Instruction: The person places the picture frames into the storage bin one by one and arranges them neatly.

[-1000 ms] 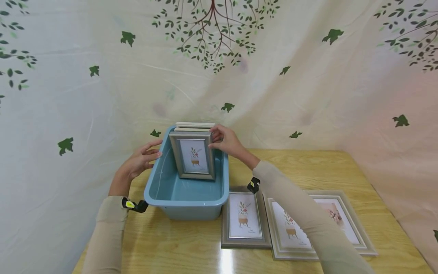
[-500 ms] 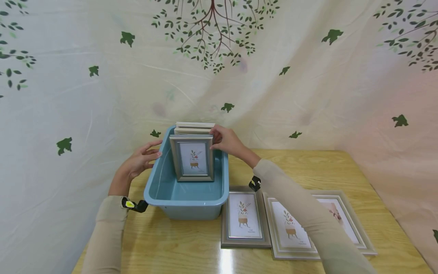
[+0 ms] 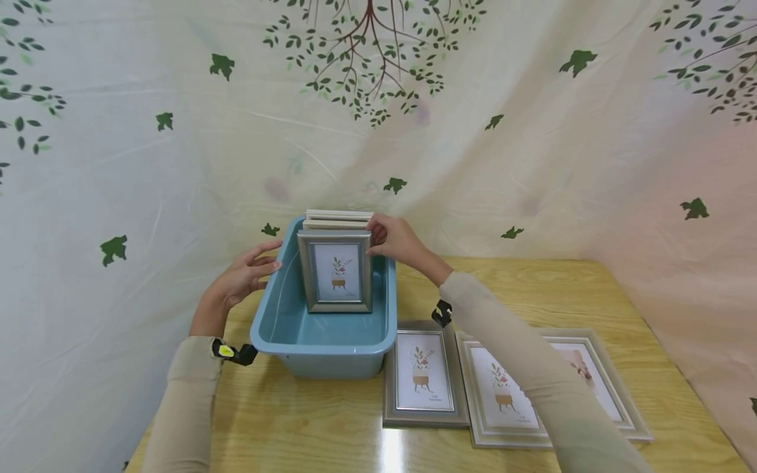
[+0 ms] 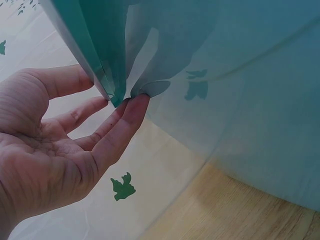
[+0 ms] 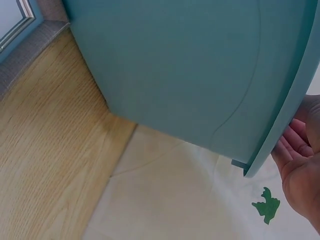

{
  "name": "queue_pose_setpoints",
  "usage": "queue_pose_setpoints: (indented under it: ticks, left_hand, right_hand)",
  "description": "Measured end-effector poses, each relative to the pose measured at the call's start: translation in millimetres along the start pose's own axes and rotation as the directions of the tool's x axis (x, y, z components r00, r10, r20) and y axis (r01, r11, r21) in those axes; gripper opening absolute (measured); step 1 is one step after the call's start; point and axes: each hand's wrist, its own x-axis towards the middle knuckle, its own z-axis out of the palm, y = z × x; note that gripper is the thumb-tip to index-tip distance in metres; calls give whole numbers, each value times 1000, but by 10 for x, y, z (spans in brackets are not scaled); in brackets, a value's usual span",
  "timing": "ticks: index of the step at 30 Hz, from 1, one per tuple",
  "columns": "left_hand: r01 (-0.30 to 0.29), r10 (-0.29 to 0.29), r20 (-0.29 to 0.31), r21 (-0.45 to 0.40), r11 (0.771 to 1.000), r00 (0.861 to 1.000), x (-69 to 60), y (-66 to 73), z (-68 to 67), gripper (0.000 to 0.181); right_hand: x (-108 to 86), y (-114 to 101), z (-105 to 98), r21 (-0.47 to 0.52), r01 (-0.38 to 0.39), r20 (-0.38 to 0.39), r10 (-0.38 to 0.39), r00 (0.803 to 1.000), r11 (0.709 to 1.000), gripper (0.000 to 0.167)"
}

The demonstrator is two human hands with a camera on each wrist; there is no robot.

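A blue plastic tub [image 3: 322,350] stands on the table. Inside it, a silver picture frame [image 3: 337,272] with a potted-plant print is upright, in front of several pale frames [image 3: 337,225] at the far end. My right hand [image 3: 399,243] pinches the upper right side of the silver frame. Fingers of my left hand [image 3: 239,279] touch the tub's left rim, extended rather than wrapped round it. In the left wrist view the fingertips [image 4: 142,100] meet the rim's edge. Only part of the right hand [image 5: 302,170] shows past the rim in the right wrist view.
Right of the tub lies a grey-brown frame [image 3: 390,414], face up. Beside it lie larger cream frames [image 3: 615,374], partly covered by the right sleeve [image 3: 532,368]. A leaf-printed curtain [image 3: 473,184] hangs behind the wooden table [image 3: 307,427].
The silver frame, slightly tilted a second ago, now stands straighter and a touch lower, having shifted a little right in the last half second. My right hand keeps its grip; the left stays at the rim.
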Motion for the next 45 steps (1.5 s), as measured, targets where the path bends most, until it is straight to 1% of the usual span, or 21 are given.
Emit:
queue_pose_setpoints:
  ticks: [7,10,17,24,27,33,36,41,45]
  left_hand:
    - [4,-4,0,15,1000,1000,-11,-1,28,70]
    - [4,-4,-1,19,1000,1000,-12,-15,38,69]
    - [-8,8,9,-11,1000,1000,-13,-33,46,70]
    - [2,-2,0,5,1000,1000,-12,-67,68,70]
    - [11,-11,-6,8,1000,1000,-15,-87,73,69]
    - [12,-12,-7,32,999,1000,-33,-82,74,70]
    - [19,-19,-5,33,999,1000,-44,-65,65,71]
    - [19,-19,1,15,1000,1000,-59,-37,41,72]
    - [7,-8,6,13,1000,1000,-65,-16,29,72]
  right_hand:
    - [-23,12,10,-37,-25,1,26,1000,999,40]
    - [-36,28,23,-38,-23,-2,23,1000,999,41]
    - [-79,63,44,-20,-3,-34,3,999,1000,49]
    - [-183,104,26,48,21,-81,-17,997,999,49]
    - [-254,116,-11,87,30,-111,-20,994,996,47]
    - [-408,197,-114,193,26,-167,7,986,981,45]
    - [-486,269,-161,216,23,-178,16,984,976,45]
    - [-631,406,-232,210,8,-164,28,986,978,42]
    - [-764,522,-278,190,-19,-100,38,994,982,40]
